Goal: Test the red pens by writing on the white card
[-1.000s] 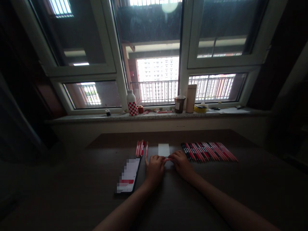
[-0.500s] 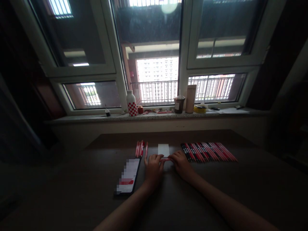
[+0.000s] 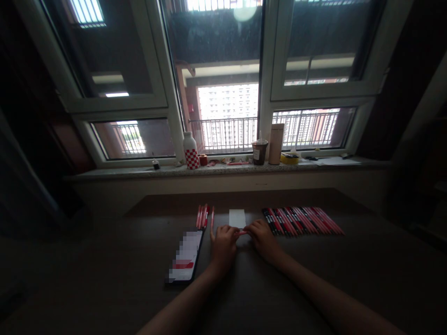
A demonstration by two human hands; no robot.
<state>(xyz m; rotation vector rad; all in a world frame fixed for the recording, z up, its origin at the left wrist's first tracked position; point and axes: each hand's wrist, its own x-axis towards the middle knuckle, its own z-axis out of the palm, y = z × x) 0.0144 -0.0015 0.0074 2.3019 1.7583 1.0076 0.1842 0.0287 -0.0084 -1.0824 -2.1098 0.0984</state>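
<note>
Between the fingertips of both hands lies a short visible stretch of a slim pink pencil [image 3: 241, 232], roughly level. My left hand [image 3: 224, 244] pinches its left end and my right hand [image 3: 262, 237] its right end; the fingers cover the rest. Just beyond the hands, a small white paper [image 3: 237, 217] rests on the table. A single pink pencil [image 3: 213, 217] points away from me beside my left hand, close to its outer finger. Left of that sits a small group of pink and red pencils [image 3: 201, 217]. A long row of pink, red and black pencils [image 3: 300, 221] spreads right of my right hand.
A phone [image 3: 186, 256] with a lit screen lies left of my left forearm on the dark table [image 3: 115, 265]. On the windowsill [image 3: 223, 170] behind stand a checkered bottle [image 3: 191, 151], a lidded drink cup [image 3: 259, 152], a tall tumbler [image 3: 276, 144] and a yellow tape roll [image 3: 289, 158].
Both hands stay closed on the pencil in nearly the same place. The pencil's visible part has tilted slightly, and the fingers have shifted a little.
</note>
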